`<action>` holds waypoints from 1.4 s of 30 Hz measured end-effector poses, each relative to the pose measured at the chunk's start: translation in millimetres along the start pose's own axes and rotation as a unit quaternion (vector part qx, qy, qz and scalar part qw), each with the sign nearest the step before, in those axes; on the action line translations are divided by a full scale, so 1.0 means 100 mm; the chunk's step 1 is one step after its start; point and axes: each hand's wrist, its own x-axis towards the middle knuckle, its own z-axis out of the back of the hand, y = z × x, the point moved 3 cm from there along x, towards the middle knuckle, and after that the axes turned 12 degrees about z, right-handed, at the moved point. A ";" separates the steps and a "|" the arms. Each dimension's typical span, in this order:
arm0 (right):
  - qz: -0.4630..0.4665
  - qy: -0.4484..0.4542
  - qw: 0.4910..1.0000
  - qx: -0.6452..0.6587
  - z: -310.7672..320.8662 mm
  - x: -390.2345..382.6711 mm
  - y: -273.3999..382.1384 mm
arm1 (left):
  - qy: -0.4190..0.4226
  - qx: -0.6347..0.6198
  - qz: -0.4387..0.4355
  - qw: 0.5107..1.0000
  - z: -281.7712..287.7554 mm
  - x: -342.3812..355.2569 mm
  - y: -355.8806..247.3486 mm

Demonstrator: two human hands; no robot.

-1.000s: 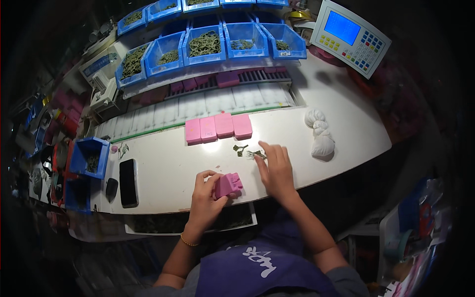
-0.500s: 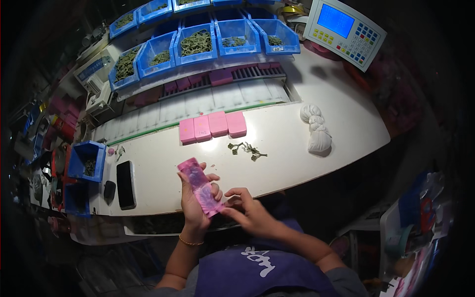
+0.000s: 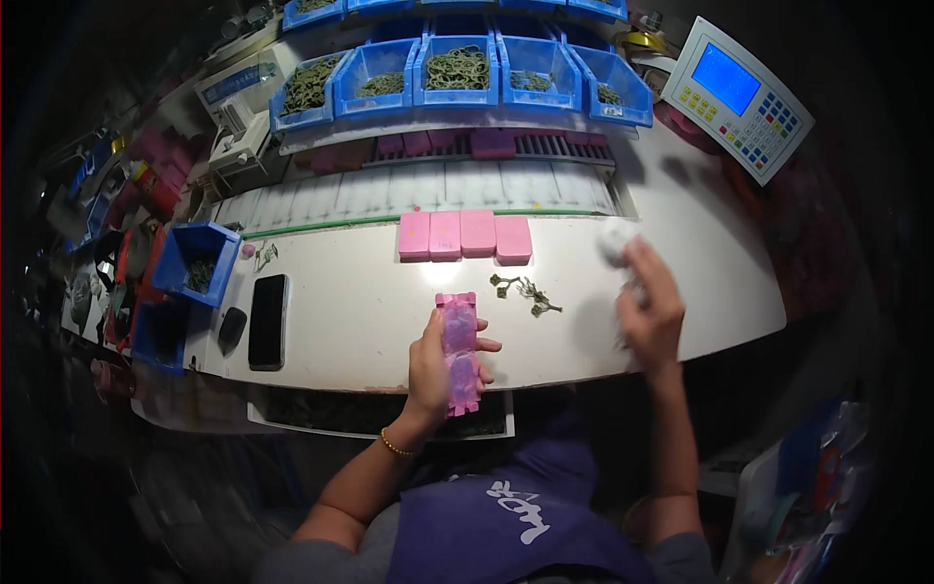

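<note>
My left hand (image 3: 425, 375) holds a long pink rubber mould (image 3: 460, 336), opened out with its shiny purple inner face up, over the table's front edge. At the right, my right hand (image 3: 657, 316) is closed around a knotted white cloth bag (image 3: 617, 238); motion blurs it, and the fingers cover most of its lower part. Between the hands, small branched green pieces (image 3: 538, 299) lie on the white table. Just behind them stands a row of several pink blocks (image 3: 477, 234).
Blue bins (image 3: 457, 73) with green pieces line a shelf at the back. A keypad with a blue screen (image 3: 735, 97) stands back right. A phone (image 3: 269, 321), a black mouse-like object (image 3: 232, 329) and another blue bin (image 3: 197, 263) are on the left. Below the front edge sits an open drawer (image 3: 389, 430).
My right hand has left the mould, reached right and taken hold of the white cloth bag. The mould in my left hand has turned more upright. The whole view has shifted.
</note>
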 end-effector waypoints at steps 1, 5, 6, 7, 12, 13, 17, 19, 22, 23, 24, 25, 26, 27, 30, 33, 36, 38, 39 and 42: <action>0.120 -0.016 0.993 -0.011 -0.04 -0.02 0.33 | 0.004 0.000 0.004 1.000 -0.03 0.00 0.01; 0.192 0.153 0.962 0.119 -0.46 -0.22 1.07 | 0.024 -0.021 0.006 0.999 -0.13 0.07 0.05; 0.188 0.153 0.963 0.115 -0.42 -0.21 1.03 | 0.008 -0.030 -0.027 0.999 -0.15 0.08 0.02; 0.169 0.163 0.962 0.136 -0.38 -0.16 0.98 | 0.027 -0.013 -0.003 1.000 -0.15 0.04 0.01; 0.112 0.120 0.970 0.181 -0.26 -0.28 1.14 | -0.020 -0.023 -0.117 0.993 -0.11 0.06 -0.15; 0.145 0.176 0.955 0.189 -0.34 -0.41 1.23 | -0.014 -0.005 -0.111 0.994 -0.13 0.08 -0.14; 0.096 0.184 0.952 0.227 -0.39 -0.50 1.27 | -0.039 -0.009 -0.121 0.992 -0.14 0.08 -0.03; 0.063 0.251 0.930 0.261 -0.32 -0.45 1.24 | -0.042 0.001 -0.139 0.989 -0.06 0.11 -0.01; 0.078 0.191 0.940 0.273 -0.17 -0.43 0.87 | -0.040 -0.109 -0.141 0.983 0.13 0.22 -0.14; 0.057 0.159 0.962 0.216 -0.10 -0.39 0.75 | -0.038 -0.123 -0.113 0.985 0.24 0.26 -0.18; 0.033 0.127 0.979 0.157 -0.02 -0.35 0.64 | -0.038 -0.125 -0.116 0.985 0.31 0.23 -0.22; 0.035 0.108 0.991 0.077 0.01 -0.34 0.45 | -0.008 -0.141 -0.059 0.988 0.34 0.20 -0.21; 0.037 0.087 0.996 -0.005 0.00 -0.30 0.29 | 0.024 -0.155 -0.002 0.988 0.34 0.18 -0.20; -0.031 0.119 0.991 -0.050 -0.02 -0.29 0.16 | 0.050 -0.157 -0.013 0.986 0.33 0.14 -0.16; 0.058 0.095 0.982 -0.150 -0.18 -0.30 0.30 | 0.054 -0.043 -0.048 0.996 0.30 0.06 -0.05; -0.074 0.139 0.964 0.214 -0.50 -0.34 0.72 | 0.061 -0.007 -0.075 0.995 0.14 -0.01 0.03; -0.182 0.143 0.895 0.381 -0.76 -0.34 0.92 | 0.012 0.162 -0.206 0.965 0.10 -0.04 0.15; -0.167 0.128 0.896 0.392 -0.83 -0.39 0.92 | -0.013 0.194 -0.255 0.947 0.10 -0.08 0.19; -0.152 0.113 0.896 0.401 -0.85 -0.39 0.92 | -0.014 0.195 -0.255 0.947 0.12 -0.09 0.18; -0.123 0.129 0.903 0.390 -0.83 -0.32 0.95 | 0.014 0.190 -0.238 0.952 0.17 -0.14 0.13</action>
